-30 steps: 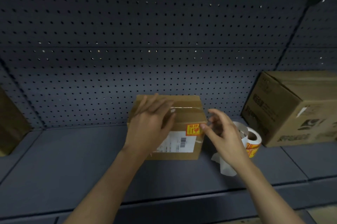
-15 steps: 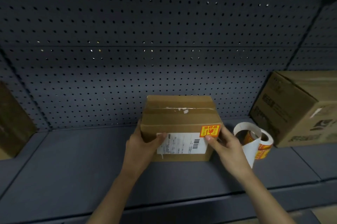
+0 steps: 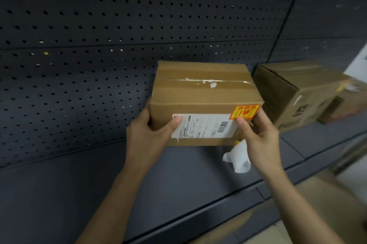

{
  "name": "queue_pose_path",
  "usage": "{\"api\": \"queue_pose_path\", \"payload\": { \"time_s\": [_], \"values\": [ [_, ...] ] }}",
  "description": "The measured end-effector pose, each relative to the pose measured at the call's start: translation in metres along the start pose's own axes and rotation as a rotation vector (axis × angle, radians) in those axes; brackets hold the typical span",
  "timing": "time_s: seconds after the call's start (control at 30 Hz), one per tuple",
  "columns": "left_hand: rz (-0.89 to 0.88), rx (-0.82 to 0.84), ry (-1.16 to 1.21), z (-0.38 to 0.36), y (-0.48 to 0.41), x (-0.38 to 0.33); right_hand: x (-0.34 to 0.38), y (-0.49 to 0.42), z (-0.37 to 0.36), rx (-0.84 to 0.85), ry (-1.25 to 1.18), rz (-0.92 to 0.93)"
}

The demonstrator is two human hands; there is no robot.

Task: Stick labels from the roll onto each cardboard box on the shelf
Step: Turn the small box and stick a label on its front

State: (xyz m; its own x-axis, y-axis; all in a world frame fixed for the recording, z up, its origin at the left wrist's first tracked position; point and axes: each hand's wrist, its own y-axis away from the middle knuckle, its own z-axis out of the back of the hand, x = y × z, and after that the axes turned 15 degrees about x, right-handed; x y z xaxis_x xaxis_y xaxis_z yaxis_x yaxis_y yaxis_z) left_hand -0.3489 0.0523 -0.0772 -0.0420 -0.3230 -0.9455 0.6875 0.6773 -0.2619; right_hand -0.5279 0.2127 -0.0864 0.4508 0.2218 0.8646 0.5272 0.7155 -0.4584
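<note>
cardboard box (image 3: 202,92) clamped between both hands: left hand (image 3: 145,140) curled round left edge, thumb on white shipping label (image 3: 204,128); right hand (image 3: 260,140) curled round right edge, thumb tip at lower edge of orange label (image 3: 245,111) on front top corner. label roll (image 3: 237,159) partly hidden under right hand, on shelf (image 3: 139,174). second box (image 3: 294,92) near, to right.

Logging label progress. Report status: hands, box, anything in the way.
Left grip, right grip clasp small box by its sides. Orange label on its front, upper right corner. Label roll's paper tail by right grip, not blocking.
</note>
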Motion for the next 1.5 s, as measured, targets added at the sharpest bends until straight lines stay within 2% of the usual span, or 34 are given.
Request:
{"api": "queue_pose_path", "payload": {
  "time_s": [0.33, 0.6, 0.8, 1.07, 1.27, 1.5],
  "values": [
    [-0.182, 0.154, 0.142, -0.086, -0.023, -0.053, 0.053, 0.027, 0.089, -0.24, 0.123, 0.112],
    [-0.24, 0.265, 0.158, -0.188, -0.033, -0.086, 0.054, 0.055, 0.187, -0.369, 0.169, 0.126],
    [-0.239, 0.226, 0.148, -0.266, -0.042, -0.109, 0.039, 0.048, 0.269, -0.34, 0.137, 0.113],
    [-0.277, 0.065, 0.104, -0.33, -0.056, -0.145, 0.031, 0.007, 0.354, -0.182, 0.117, 0.155],
    [-0.349, -0.022, 0.016, -0.333, -0.082, -0.171, 0.029, -0.045, 0.372, -0.109, 0.065, 0.202],
    [-0.313, -0.077, -0.058, -0.326, -0.137, -0.159, -0.003, -0.116, 0.366, -0.046, 0.066, 0.19]
  ]
}}
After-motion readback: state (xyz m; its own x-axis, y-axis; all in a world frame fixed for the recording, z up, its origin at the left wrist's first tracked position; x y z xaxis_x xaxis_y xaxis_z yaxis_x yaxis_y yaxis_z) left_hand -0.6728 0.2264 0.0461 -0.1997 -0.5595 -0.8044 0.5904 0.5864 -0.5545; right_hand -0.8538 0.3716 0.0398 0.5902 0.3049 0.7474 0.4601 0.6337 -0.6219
